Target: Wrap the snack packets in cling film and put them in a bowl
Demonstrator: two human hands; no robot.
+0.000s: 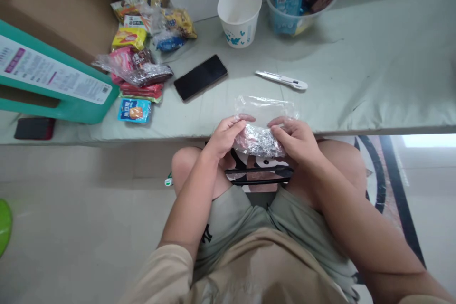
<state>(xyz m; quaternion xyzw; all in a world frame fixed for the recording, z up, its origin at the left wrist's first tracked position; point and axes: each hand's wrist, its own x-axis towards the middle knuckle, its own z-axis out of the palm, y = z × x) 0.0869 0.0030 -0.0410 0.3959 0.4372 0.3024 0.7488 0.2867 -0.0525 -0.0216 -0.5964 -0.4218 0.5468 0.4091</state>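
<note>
A clear plastic bag (261, 140) is stretched between my two hands at the front edge of the covered table. Something pinkish and dark shows through its crinkled lower part, but I cannot make out what it is. My left hand (228, 135) pinches the bag's left side between thumb and fingers. On the other side, my right hand (295, 137) grips it the same way. The bag's flat upper part lies over the table edge. Just beyond it rests a white utility knife (281, 80), with a black phone (201, 77) to the left.
A white paper cup (239, 16) and a clear tub (302, 21) of packaged snacks stand at the back. Several snack packets, including a blue packet (134, 110), are piled at left beside a green-and-white container (60, 76). A dark device (34, 128) lies at far left.
</note>
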